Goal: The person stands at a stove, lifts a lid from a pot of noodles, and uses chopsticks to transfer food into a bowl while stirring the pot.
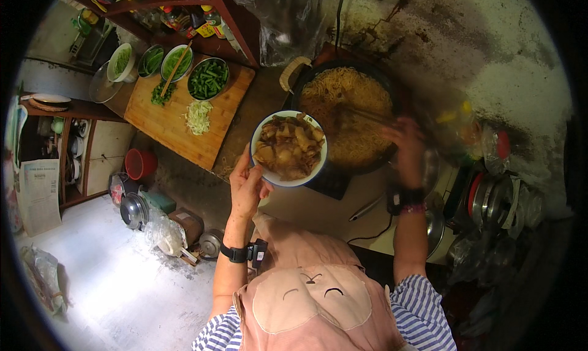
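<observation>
My left hand (248, 181) grips the rim and side of a white bowl (322, 166) with a dark rim, filled with brown cooked food (289, 149), perhaps sliced meat in sauce. The bowl is held up beside the near left edge of a dark wok (297, 87). Noodles (358, 87) in brown liquid fill the wok. Over its right side, my right hand (404, 137), blurred by motion, holds chopsticks (367, 115) whose tips reach into the noodles. A woven wrapped handle (292, 73) sticks out at the wok's upper left.
Left of the wok, a wooden cutting board (183, 144) bears a bowl of cut green vegetables (208, 79), shredded pale vegetable (198, 117) and chopped herbs (163, 93). Chopsticks (177, 68) lie across another bowl. Stacked metal lids (494, 199) stand at right. A cable (374, 236) crosses the counter.
</observation>
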